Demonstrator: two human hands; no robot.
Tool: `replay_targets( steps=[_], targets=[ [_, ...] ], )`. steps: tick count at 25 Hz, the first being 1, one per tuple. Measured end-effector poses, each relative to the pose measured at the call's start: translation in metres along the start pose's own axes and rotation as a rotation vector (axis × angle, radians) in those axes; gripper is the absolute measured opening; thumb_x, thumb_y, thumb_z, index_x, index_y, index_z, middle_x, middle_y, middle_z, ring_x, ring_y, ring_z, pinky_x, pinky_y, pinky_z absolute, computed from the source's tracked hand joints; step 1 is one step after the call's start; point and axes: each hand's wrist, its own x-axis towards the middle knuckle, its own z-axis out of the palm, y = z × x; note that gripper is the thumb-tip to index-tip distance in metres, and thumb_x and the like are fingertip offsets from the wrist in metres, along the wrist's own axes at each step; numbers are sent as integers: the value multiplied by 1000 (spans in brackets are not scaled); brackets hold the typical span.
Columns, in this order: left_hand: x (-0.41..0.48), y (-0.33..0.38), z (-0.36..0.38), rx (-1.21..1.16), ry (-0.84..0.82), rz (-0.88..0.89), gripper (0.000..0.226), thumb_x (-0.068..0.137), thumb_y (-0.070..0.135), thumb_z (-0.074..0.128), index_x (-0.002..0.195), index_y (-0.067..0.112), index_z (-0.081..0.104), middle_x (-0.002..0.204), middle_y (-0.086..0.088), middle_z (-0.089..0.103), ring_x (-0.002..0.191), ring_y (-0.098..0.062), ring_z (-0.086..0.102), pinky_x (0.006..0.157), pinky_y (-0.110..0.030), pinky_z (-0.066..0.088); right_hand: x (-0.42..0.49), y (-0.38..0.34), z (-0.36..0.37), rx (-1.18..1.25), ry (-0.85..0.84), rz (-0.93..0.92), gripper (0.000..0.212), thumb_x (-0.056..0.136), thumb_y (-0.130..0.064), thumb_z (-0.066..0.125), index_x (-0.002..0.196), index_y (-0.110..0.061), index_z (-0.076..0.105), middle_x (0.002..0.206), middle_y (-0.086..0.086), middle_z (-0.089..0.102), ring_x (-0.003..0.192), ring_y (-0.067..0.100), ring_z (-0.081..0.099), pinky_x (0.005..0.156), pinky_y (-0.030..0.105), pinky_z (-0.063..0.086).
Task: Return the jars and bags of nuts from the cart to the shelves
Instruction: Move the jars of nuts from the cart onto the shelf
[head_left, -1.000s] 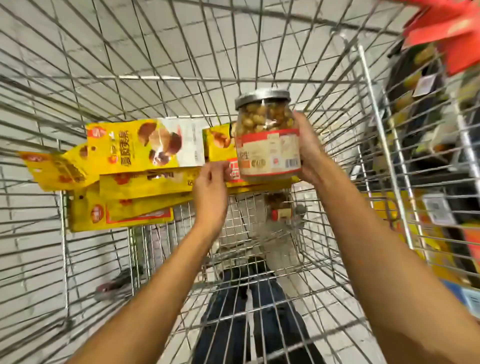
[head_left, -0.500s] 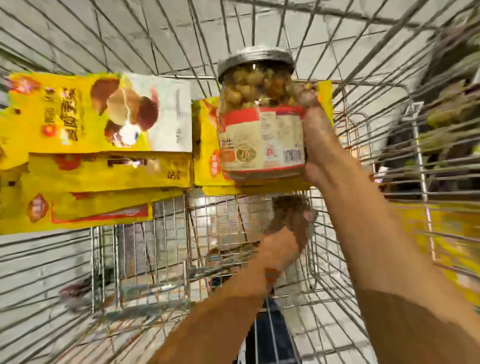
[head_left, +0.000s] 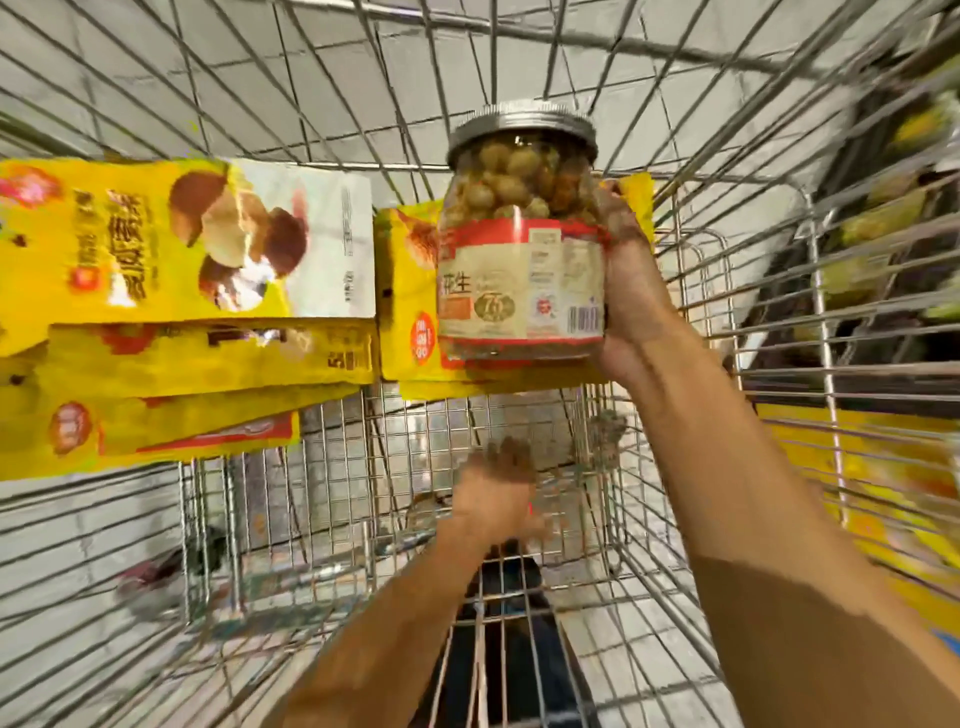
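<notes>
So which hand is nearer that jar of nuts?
Right. The right hand grips the jar by its side; the left hand is lower down, apart from it.

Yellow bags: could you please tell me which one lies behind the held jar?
The right-hand bag, partly hidden by the jar in the right hand; the other bags lie further left.

I'm looking into a shop, a supermarket aisle by the look of it: a wire shopping cart (head_left: 826, 291) over a pale tiled floor (head_left: 260, 62), yellow retail bags (head_left: 156, 249), a jar (head_left: 519, 280) with a barcode label, and blurred stocked shelves (head_left: 883, 218) to the right.
</notes>
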Motion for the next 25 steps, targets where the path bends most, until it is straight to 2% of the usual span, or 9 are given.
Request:
replay_targets(
  steps=[1,3,6,10,14,16,19,22,25],
  targets=[
    [-9,-11,-10,-104,-97,-115,55,77,57,63,106,11,54,106,-9,60,90,-21,58,80,-35,51,-4,0,3,-13,-16,11,45,96,-46,26,90,-17,59,89,8,70,86,27,66,94,47,48],
    [-29,-44,-22,-555,-86,-332,38,77,46,71,93,15,55,89,-6,64,77,-19,64,71,-33,57,-8,4,5,-65,-29,51,49,95,-51,26,104,-16,59,111,17,66,104,36,62,99,57,42],
    [-61,-65,-54,-1031,-15,-419,50,64,56,70,86,11,62,82,-11,69,60,-14,67,55,-23,55,-27,3,17,-65,-77,101,50,95,-54,28,109,-16,58,113,21,62,107,37,59,98,58,41],
    [-112,-58,-119,-1414,26,-420,51,61,62,59,75,15,70,71,-5,73,63,-20,69,66,-34,58,-77,-14,47,-85,-135,54,45,95,-50,31,119,-17,51,114,20,57,101,35,58,86,47,50],
    [-181,-29,-189,-1619,-8,-254,52,59,63,56,76,16,70,62,-2,71,51,-14,67,53,-29,57,-155,-39,74,-23,-141,6,41,94,-49,31,112,-18,53,109,19,56,98,33,56,76,36,50],
    [-217,-5,-221,-1707,-50,-111,60,59,65,57,81,13,74,71,-6,73,60,-18,69,68,-36,58,-202,-51,76,35,-118,-71,35,94,-47,34,94,-22,58,96,14,61,84,29,61,72,36,52],
    [-260,38,-257,-1776,-87,41,63,59,68,57,87,13,74,80,-9,73,75,-26,68,92,-50,47,-269,-70,63,142,-94,-218,51,93,-47,33,76,-22,75,81,5,74,75,21,70,68,37,58],
    [-287,94,-281,-1702,-142,207,66,57,68,54,84,12,78,87,-11,75,80,-28,71,73,-52,56,-330,-89,37,250,-25,-333,55,90,-53,33,89,-17,75,89,6,75,83,24,70,79,43,57],
    [-305,166,-291,-1588,-189,368,61,62,65,54,70,9,77,71,-10,73,65,-23,72,57,-41,59,-396,-104,-8,374,126,-509,60,92,-52,29,76,-20,77,78,3,75,71,20,72,60,32,58]
  ],
)
